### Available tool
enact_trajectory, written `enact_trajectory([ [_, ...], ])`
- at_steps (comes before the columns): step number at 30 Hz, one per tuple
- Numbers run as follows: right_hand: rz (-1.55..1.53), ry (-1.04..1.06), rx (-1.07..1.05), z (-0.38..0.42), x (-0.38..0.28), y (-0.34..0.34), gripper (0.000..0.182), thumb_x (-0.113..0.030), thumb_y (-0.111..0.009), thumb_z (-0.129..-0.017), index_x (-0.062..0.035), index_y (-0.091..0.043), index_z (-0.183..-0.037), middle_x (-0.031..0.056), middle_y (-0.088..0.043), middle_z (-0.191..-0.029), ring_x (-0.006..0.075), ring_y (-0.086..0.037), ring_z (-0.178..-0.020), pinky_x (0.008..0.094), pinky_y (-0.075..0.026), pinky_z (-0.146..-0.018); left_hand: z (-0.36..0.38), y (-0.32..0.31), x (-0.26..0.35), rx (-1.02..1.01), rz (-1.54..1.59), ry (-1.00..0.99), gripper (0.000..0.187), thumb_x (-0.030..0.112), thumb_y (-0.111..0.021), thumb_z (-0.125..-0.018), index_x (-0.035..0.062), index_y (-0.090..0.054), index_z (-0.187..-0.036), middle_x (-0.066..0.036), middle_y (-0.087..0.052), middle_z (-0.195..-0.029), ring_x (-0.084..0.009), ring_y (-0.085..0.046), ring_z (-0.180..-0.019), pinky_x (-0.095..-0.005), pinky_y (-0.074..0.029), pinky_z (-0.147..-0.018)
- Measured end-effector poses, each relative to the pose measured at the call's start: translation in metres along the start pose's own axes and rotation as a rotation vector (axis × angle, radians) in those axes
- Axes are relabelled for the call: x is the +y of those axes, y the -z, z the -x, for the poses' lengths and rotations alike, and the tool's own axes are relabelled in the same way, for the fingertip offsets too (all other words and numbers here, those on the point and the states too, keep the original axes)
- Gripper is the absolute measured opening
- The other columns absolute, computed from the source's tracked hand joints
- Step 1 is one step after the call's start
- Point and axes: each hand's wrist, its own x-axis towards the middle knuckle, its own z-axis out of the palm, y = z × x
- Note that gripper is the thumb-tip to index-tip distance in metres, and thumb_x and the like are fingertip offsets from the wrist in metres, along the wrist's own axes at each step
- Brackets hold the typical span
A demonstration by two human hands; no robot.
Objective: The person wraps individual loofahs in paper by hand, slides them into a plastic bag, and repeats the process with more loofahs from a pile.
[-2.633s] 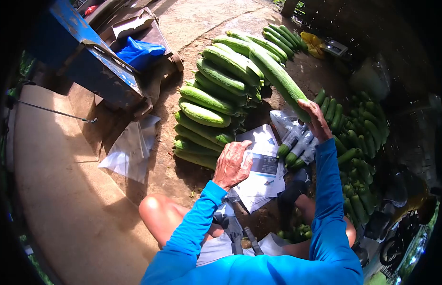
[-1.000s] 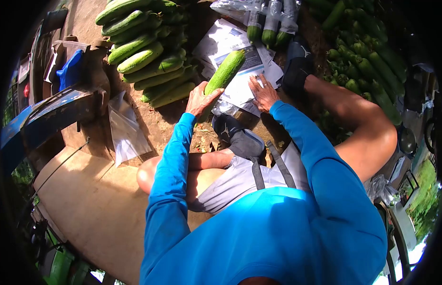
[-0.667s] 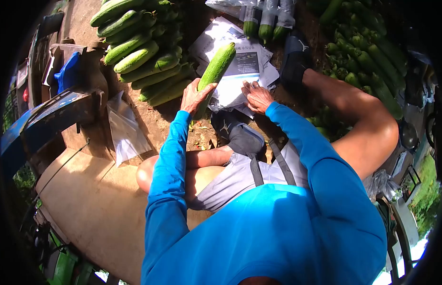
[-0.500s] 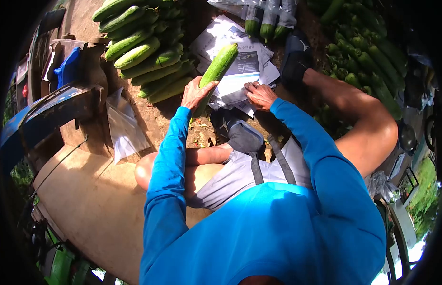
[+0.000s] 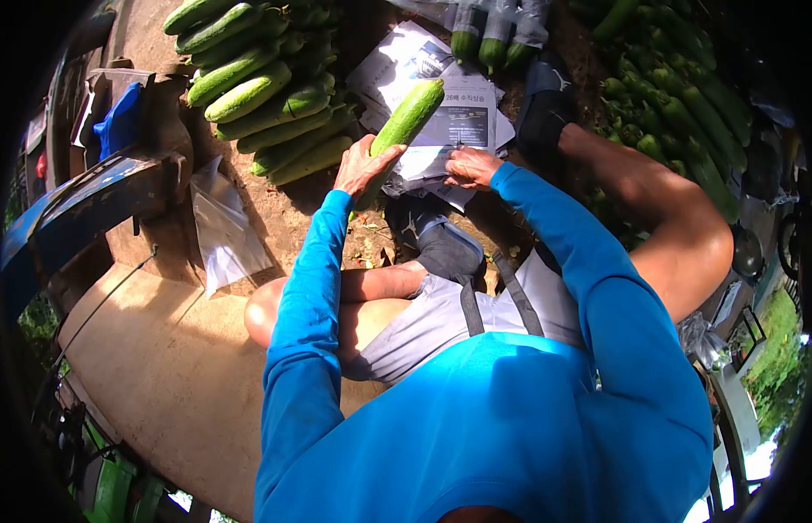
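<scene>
A long green cucumber (image 5: 408,118) is in my left hand (image 5: 362,166), the fingers wrapped round its lower part. Its upper end points up and to the right, over a stack of printed newspaper sheets (image 5: 402,61). My right hand (image 5: 473,167) is at the near right edge of the stack, fingers curled and pinching the top newspaper sheet (image 5: 476,92). Its fingertips are partly hidden. A large pile of similar cucumbers (image 5: 249,93) lies to the left of the papers.
Cucumbers in clear plastic sleeves (image 5: 493,44) lie beyond the papers. Another green pile (image 5: 676,105) sits in shade at the right, past my shod foot (image 5: 545,105). At the left are a clear plastic bag (image 5: 225,231), a blue metal bar (image 5: 83,209) and a blue bag (image 5: 120,122).
My right hand has curled its fingers more at the paper's edge, and the top sheet has shifted slightly to the right. My left hand still holds the cucumber, moved slightly.
</scene>
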Motion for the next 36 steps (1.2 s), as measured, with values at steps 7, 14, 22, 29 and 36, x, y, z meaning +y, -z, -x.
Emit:
enact_trajectory([
  [7, -0.069, -0.031, -0.102, 0.002, -0.005, 0.016, 0.046, -0.047, -0.055, -0.098, -0.0058, -0.059, -0.077, 0.0159, -0.061, -0.086, 0.0374, -0.062, -0.084, 0.0479, -0.051, -0.076, -0.012, -0.007, -0.007, -0.052, -0.060, -0.011, 0.067, 0.062, -0.072, -0.075, -0.0034, -0.063, -0.088, -0.020, -0.066, -0.081, -0.0293, -0.065, -0.076, -0.0422, -0.050, -0.073],
  [14, -0.056, -0.209, -0.188, 0.007, -0.021, 0.018, 0.042, -0.051, -0.050, -0.098, -0.0138, -0.068, -0.096, 0.0099, -0.065, -0.106, 0.0328, -0.064, -0.102, 0.0486, -0.055, -0.082, -0.025, -0.009, -0.004, -0.096, -0.230, -0.094, 0.073, 0.066, -0.068, -0.076, -0.0038, -0.063, -0.096, -0.026, -0.069, -0.087, -0.0387, -0.069, -0.086, -0.0477, -0.051, -0.078],
  [22, 0.053, -0.179, 0.059, 0.016, -0.033, -0.007, 0.017, -0.028, -0.066, -0.086, -0.0124, -0.063, -0.090, 0.0116, -0.060, -0.093, 0.0331, -0.065, -0.089, 0.0486, -0.055, -0.068, -0.033, -0.011, 0.007, -0.199, -0.248, -0.106, 0.073, 0.065, -0.068, -0.076, -0.0031, -0.065, -0.101, -0.026, -0.070, -0.089, -0.0377, -0.070, -0.089, -0.0471, -0.051, -0.080],
  [29, 0.104, -0.095, -0.043, -0.004, -0.028, -0.001, 0.021, -0.029, -0.076, -0.076, -0.0126, -0.065, -0.083, 0.0096, -0.060, -0.097, 0.0315, -0.063, -0.095, 0.0485, -0.054, -0.072, -0.030, 0.003, 0.015, -0.024, -0.186, -0.162, 0.069, 0.064, -0.071, -0.076, -0.0024, -0.063, -0.094, -0.021, -0.068, -0.081, -0.0333, -0.068, -0.078, -0.0449, -0.051, -0.075],
  [36, 0.113, -0.101, -0.179, -0.007, -0.039, 0.017, 0.030, -0.023, -0.082, -0.069, -0.0088, -0.065, -0.090, 0.0108, -0.066, -0.089, 0.0332, -0.067, -0.085, 0.0494, -0.053, -0.064, -0.039, -0.017, 0.014, -0.224, -0.221, -0.127, 0.075, 0.065, -0.068, -0.077, -0.0046, -0.065, -0.105, -0.027, -0.070, -0.094, -0.0393, -0.069, -0.093, -0.0472, -0.051, -0.084],
])
